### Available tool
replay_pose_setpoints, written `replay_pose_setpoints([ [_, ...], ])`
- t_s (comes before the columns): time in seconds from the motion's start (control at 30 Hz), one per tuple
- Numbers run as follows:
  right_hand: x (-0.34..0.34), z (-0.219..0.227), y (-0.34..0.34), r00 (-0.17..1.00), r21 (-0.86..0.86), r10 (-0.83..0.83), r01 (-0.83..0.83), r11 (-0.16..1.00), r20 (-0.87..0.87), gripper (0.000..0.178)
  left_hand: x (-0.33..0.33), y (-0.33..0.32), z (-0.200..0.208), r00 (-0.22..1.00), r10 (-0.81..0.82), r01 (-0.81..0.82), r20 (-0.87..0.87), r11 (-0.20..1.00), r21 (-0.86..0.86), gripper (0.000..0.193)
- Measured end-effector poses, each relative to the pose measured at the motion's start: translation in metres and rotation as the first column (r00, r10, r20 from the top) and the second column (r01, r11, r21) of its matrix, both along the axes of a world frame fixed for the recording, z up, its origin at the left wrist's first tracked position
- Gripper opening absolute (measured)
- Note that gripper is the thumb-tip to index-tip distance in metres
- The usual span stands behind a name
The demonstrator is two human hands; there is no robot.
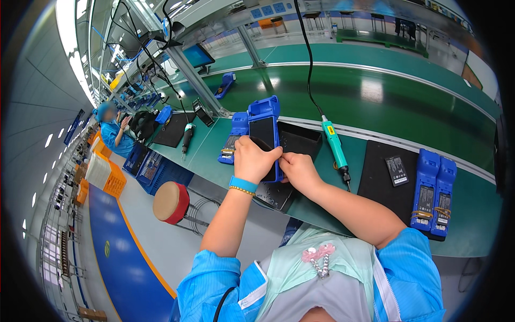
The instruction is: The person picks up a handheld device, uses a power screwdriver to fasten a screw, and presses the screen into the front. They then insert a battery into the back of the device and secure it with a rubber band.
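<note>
A blue handheld terminal (263, 127) with a dark screen stands tilted up between my hands at the bench's near side. My left hand (252, 159) is closed over the lower left of its screen, thumb reaching toward the right edge. At that right edge, the bent fingers of my right hand (300, 170) grip the case; their tips are partly hidden. Just left lies another blue terminal (234, 140) with a rubber band round it. Behind the right hand sits an open black tray (306, 140). Small screws lie on a dark surface (276, 196) below my hands.
A green electric screwdriver (333, 142) hangs by its cord right of my hands. Farther right, a black mat (370, 185) bears a battery (397, 170) and two banded blue terminals (425, 188). A conveyor belt (332, 88) runs behind. A stool (173, 202) and a co-worker (117, 137) are left.
</note>
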State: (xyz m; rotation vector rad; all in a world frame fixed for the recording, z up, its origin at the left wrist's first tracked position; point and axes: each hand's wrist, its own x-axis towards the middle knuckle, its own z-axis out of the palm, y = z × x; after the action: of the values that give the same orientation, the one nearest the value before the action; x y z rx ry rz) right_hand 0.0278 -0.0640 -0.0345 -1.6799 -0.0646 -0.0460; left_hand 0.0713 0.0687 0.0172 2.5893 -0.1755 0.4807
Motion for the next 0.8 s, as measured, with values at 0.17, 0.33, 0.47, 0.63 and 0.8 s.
replay_pose_setpoints([
  [0.17, 0.0006, 0.0005, 0.0019, 1.000, -0.030, -0.027, 0.028, 0.999, 0.010, 0.026, 0.0024, 0.0013, -0.0030, 1.000, -0.020, 0.020, 0.009, 1.000, 0.008, 0.081],
  [0.33, 0.0069, -0.0041, 0.0033, 0.997, -0.126, -0.069, 0.074, 0.989, 0.041, 0.027, -0.0002, -0.0019, -0.0023, 0.999, -0.016, 0.015, 0.043, 1.000, 0.018, 0.081],
  [0.47, 0.0025, -0.0016, 0.0025, 0.999, 0.118, -0.010, 0.016, 0.993, -0.053, 0.027, 0.0043, 0.0034, -0.0030, 0.999, -0.015, 0.015, 0.029, 1.000, 0.000, 0.082],
  [0.63, 0.0029, -0.0026, 0.0012, 0.999, 0.079, 0.003, 0.000, 0.997, -0.034, 0.028, 0.0017, 0.0013, -0.0006, 0.999, -0.014, 0.013, 0.043, 1.000, 0.012, 0.081],
  [0.8, -0.0003, 0.0005, 0.0006, 1.000, 0.046, -0.001, 0.002, 0.999, -0.022, 0.027, -0.0005, 0.0008, -0.0006, 0.999, -0.007, 0.007, 0.043, 1.000, 0.004, 0.080],
])
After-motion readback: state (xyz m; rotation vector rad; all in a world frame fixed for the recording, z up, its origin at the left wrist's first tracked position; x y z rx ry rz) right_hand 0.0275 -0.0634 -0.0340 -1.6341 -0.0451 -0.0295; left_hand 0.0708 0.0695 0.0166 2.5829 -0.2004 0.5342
